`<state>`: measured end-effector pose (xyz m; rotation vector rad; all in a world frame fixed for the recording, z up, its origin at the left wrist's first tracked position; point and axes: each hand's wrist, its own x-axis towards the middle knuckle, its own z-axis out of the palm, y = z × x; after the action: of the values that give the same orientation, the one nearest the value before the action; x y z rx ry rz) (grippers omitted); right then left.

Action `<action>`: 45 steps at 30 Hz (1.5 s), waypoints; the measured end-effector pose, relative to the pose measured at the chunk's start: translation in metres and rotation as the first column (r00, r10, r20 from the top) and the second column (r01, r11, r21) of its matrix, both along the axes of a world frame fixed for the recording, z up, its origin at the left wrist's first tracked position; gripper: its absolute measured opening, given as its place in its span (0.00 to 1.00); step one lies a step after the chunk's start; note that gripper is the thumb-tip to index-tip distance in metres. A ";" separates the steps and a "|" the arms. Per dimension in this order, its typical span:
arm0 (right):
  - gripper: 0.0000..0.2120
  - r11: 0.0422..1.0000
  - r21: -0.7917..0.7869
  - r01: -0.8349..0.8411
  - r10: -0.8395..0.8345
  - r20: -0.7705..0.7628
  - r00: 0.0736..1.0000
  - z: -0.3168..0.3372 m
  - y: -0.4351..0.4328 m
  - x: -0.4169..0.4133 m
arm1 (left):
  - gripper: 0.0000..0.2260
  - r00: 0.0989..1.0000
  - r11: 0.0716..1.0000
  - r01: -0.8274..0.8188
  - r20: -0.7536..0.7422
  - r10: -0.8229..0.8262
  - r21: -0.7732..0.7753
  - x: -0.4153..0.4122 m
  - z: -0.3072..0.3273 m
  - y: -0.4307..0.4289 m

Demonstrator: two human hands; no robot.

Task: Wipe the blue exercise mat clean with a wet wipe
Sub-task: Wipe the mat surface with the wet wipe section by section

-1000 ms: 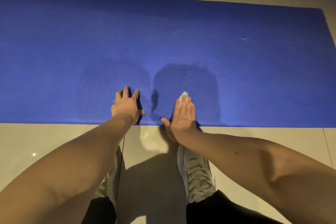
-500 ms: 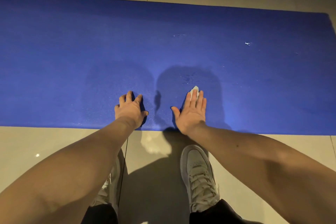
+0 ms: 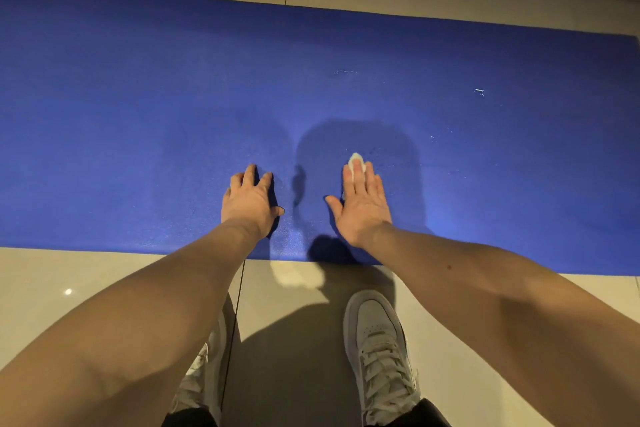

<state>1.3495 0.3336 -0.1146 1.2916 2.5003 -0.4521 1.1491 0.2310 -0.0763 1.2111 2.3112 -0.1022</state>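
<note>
The blue exercise mat (image 3: 138, 107) lies flat across the tiled floor, filling the upper half of the view. My right hand (image 3: 363, 204) lies flat on the mat near its front edge, fingers straight, pressing a small white wet wipe (image 3: 356, 160) whose tip sticks out past the fingertips. My left hand (image 3: 249, 201) rests beside it on the mat, fingers spread and bent at the knuckles, holding nothing. A few pale specks (image 3: 479, 91) mark the mat at the right.
Beige floor tiles (image 3: 69, 274) border the mat in front and behind. My two white sneakers (image 3: 377, 347) stand on the tiles just short of the mat's front edge. The mat's right end (image 3: 635, 45) shows at the far right.
My right hand has slid the wipe forward, away from the mat's front edge. My left hand has stayed in nearly the same spot.
</note>
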 end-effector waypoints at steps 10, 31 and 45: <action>0.36 0.924 -0.025 -0.382 0.380 -0.053 0.923 -0.004 -0.023 -0.052 | 0.31 0.996 0.998 0.061 -0.067 -0.058 0.035 -0.011 0.002 0.002; 0.39 0.996 0.014 -0.092 0.092 -0.005 0.996 0.001 0.035 -0.065 | 0.36 1.000 0.996 0.016 -0.025 -0.013 0.089 -0.032 -0.004 0.028; 0.39 0.970 0.031 -0.241 0.242 -0.012 0.970 0.001 0.017 -0.098 | 0.35 0.999 0.997 0.021 -0.039 -0.019 0.070 -0.045 -0.007 0.045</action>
<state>1.2511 0.3508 -0.1141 0.9776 2.6414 -0.3699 1.1039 0.2763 -0.0833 1.2779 2.3541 -0.0519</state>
